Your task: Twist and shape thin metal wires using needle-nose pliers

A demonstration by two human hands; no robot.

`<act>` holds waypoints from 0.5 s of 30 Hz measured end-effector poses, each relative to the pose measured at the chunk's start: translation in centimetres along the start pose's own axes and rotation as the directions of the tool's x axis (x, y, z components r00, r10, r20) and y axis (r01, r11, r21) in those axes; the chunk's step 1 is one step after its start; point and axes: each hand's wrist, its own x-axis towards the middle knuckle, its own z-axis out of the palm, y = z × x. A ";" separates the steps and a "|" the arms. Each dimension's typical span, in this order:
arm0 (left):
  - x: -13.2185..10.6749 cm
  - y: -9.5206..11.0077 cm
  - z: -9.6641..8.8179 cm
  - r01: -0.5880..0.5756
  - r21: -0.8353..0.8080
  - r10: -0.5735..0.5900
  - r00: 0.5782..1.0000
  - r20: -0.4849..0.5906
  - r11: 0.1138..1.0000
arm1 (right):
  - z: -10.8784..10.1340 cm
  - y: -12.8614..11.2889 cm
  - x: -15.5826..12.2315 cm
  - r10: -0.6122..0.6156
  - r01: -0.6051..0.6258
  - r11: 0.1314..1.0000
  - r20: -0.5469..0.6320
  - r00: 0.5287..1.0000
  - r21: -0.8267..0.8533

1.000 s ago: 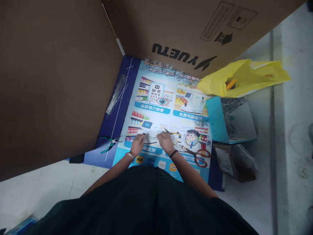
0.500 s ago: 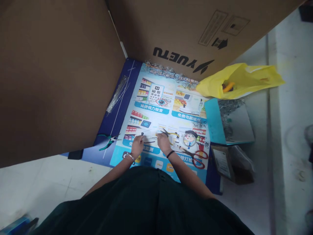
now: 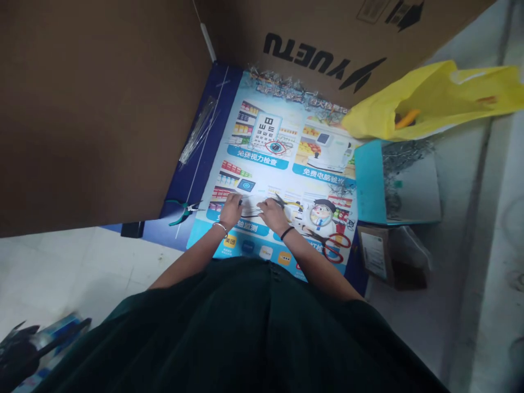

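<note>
My left hand point(image 3: 231, 210) and my right hand point(image 3: 273, 213) rest close together on a printed blue poster point(image 3: 282, 164) laid on the floor. Both have their fingers curled on a small clear item point(image 3: 252, 204) between them, too small to name. Yellow-handled scissors or pliers point(image 3: 291, 205) lie just right of my right hand. A bangle is on my left wrist, a dark band on my right.
Green-handled pliers point(image 3: 181, 212) lie left of the hands, red-handled scissors point(image 3: 333, 246) to the right. A bundle of thin wires point(image 3: 197, 137) leans by the big cardboard wall point(image 3: 94, 109). A yellow bag point(image 3: 429, 101), a teal box point(image 3: 393, 183) and a small carton point(image 3: 388, 256) sit right.
The view has shifted so everything sits a little higher in the picture. My hands stay together on the same spot of the poster with small finger movements only.
</note>
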 end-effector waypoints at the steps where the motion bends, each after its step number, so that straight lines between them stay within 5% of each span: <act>1: 0.2 0.2 0.0 -0.013 0.019 0.013 1.000 0.022 1.000 | -0.1 0.0 0.2 -0.001 0.001 1.000 0.013 1.000 -0.022; 15: 1.6 2.3 -1.2 -0.253 0.273 0.142 0.918 0.370 0.928 | -1.1 -2.8 2.5 -0.013 0.094 0.952 0.268 0.963 -0.292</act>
